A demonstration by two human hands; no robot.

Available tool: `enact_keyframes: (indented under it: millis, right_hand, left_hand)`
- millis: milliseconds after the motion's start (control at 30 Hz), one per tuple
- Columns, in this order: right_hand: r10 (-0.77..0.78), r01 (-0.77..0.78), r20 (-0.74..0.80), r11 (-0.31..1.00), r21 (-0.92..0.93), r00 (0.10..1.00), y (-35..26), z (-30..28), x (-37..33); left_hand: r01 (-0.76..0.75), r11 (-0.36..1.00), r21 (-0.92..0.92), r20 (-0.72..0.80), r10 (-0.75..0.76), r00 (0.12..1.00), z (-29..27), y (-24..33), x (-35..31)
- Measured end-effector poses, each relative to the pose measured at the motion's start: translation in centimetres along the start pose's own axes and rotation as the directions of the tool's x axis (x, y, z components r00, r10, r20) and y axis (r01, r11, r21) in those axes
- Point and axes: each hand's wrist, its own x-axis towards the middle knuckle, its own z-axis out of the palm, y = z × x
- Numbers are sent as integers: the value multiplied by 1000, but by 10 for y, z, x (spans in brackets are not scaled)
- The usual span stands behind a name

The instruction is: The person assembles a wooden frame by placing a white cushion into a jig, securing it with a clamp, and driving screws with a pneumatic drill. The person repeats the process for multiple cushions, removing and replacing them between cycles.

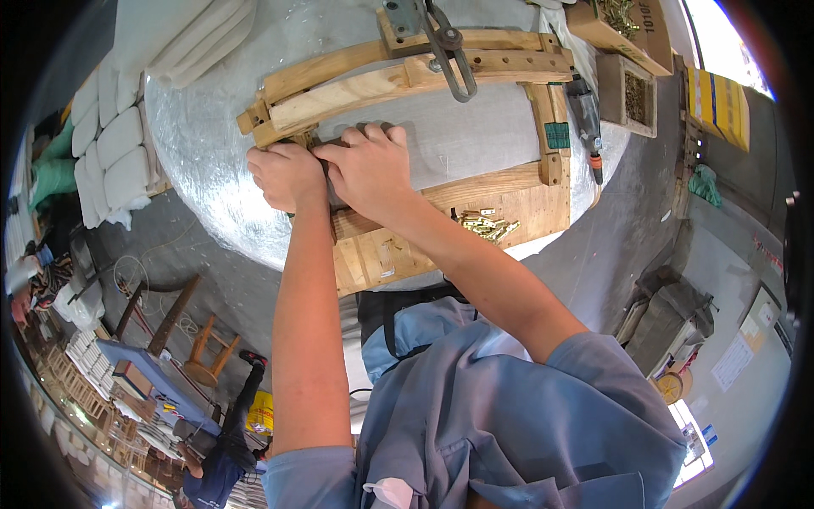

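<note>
A pale wooden frame (339, 95) lies on a round, plastic-wrapped work table (208, 195), with grey sheet material inside it. At the frame's left end, my left hand (288, 176) is closed around the wood by the corner. Just beside it, my right hand (370, 170) bends its fingers over the left cross-piece, index finger and thumb pointing toward the left hand. What its fingertips grip is hidden. A dark strip (327, 180) shows between the hands. Several brass-coloured metal fittings (487, 225) lie in a pile on the plywood board (543, 208) nearest me.
A slotted metal bracket (458, 68) overhangs the frame's far rail. At the right lie a power driver (585, 119), a wooden box (627, 95) and a cardboard box (623, 30) of metal parts. Stacked pale cushions (110, 153) stand left. Another person (216, 462) is at lower left, near a stool (208, 352).
</note>
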Motion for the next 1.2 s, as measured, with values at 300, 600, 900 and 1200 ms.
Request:
enact_keyframes:
  millis: [300, 600, 900, 1200]
  right_hand:
    - [-67, 73, -129, 996, 42, 989, 12, 13, -6]
    - [-105, 99, -150, 994, -46, 983, 6, 13, -3]
    - [-137, 113, -124, 977, -179, 983, -2, 15, -3]
    - [-157, 118, -134, 958, -262, 978, -6, 19, -6]
  left_hand:
    - [-2, 1000, -16, 16, 2, 1000, -2, 0, 0]
    - [-36, 998, -44, -6, 36, 999, 2, -5, 2]
    - [-48, 991, -123, 54, 55, 997, -11, -10, 3]
    - [-43, 988, -151, 88, 57, 994, -14, -14, 0]
